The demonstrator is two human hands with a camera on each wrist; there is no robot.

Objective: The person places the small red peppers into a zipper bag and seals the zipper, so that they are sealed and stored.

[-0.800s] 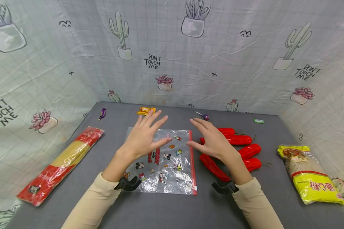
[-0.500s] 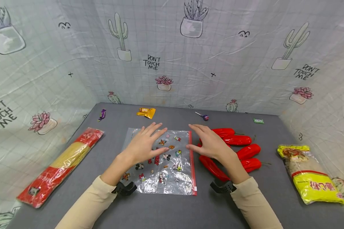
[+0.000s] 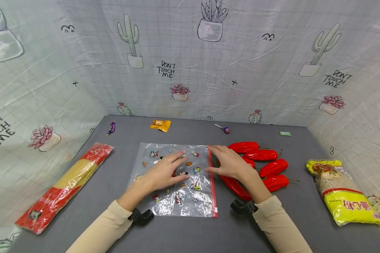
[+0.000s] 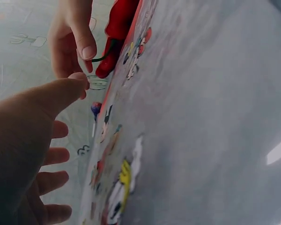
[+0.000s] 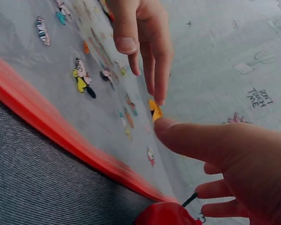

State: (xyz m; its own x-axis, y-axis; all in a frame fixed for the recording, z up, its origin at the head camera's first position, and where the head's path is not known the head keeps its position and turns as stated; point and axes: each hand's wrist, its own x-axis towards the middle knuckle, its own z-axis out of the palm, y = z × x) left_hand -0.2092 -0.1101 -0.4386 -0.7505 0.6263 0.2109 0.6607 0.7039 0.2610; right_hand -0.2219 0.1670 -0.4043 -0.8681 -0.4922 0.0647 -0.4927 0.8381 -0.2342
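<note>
Hovering over the counter [image 3: 194, 237], holding nothing: with spread fingers of the left hand [image 3: 165, 173] above the bag [image 3: 190, 193], lying flat under both hands; with parted fingers of the right hand [image 3: 229, 163] nearer its zip [image 3: 213, 193], running forward beneath them. Flanked just right of those fingers by peppers [image 3: 273, 168].

The left grip [image 3: 165, 172] hides some of the clear bag [image 3: 206, 202], the right grip [image 3: 228, 162] parts of red peppers [image 3: 235, 188].
</note>
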